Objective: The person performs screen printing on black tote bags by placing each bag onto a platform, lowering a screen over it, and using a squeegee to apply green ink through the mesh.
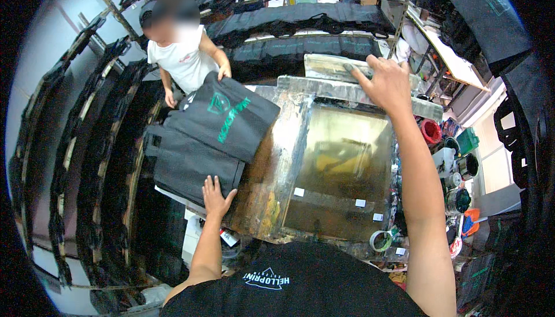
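My left hand lies flat with spread fingers on the near edge of a stack of black fabric bags. My right hand is at the far end of the printing screen, its fingers and thumb closed over a pale, ink-stained squeegee. The screen lies on the worktable, with a yellowish, see-through mesh. Across the stack, a person in a white top holds up a black bag with a green print. My right fingertips are partly hidden behind the squeegee.
Racks hung with black bags curve along the left and the back. Paint tubs and a red container crowd the table's right side. A tape roll lies by the screen's near right corner. The worktable is stained.
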Tool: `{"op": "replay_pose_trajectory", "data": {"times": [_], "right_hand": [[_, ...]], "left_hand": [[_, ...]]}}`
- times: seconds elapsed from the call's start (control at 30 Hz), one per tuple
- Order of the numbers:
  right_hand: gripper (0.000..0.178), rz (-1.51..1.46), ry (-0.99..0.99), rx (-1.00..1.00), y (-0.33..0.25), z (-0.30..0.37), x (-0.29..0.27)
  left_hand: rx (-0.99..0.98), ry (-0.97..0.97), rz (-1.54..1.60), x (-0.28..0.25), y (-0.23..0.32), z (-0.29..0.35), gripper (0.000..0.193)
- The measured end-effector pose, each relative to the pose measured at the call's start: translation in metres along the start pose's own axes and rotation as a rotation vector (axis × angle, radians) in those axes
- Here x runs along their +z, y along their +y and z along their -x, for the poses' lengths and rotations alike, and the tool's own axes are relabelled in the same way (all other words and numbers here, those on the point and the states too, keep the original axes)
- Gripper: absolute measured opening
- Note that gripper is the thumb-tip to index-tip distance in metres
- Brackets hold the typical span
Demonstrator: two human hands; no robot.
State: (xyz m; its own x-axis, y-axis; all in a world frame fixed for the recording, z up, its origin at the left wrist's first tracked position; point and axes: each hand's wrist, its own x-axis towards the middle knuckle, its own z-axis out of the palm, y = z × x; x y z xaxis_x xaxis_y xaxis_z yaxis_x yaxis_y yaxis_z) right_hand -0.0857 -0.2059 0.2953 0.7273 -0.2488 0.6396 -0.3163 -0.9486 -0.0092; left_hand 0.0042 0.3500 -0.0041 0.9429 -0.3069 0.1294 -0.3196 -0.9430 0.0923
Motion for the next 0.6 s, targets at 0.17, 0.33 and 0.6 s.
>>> {"op": "replay_pose_trajectory", "data": {"times": [0.17, 0.33, 0.6], "right_hand": [[0.059, 0.057, -0.002, -0.023, 0.007, 0.004, 0.01], [0.058, 0.058, -0.035, -0.017, -0.002, 0.013, 0.004], [0.053, 0.055, -0.071, -0.001, -0.006, 0.014, -0.005]], "left_hand": [[-0.019, 0.109, 0.051, 0.006, 0.015, -0.012, 0.081], [0.028, 0.03, -0.024, -0.014, 0.013, -0.019, 0.04], [0.181, -0.054, -0.017, -0.078, 0.018, -0.066, 0.025]]}}
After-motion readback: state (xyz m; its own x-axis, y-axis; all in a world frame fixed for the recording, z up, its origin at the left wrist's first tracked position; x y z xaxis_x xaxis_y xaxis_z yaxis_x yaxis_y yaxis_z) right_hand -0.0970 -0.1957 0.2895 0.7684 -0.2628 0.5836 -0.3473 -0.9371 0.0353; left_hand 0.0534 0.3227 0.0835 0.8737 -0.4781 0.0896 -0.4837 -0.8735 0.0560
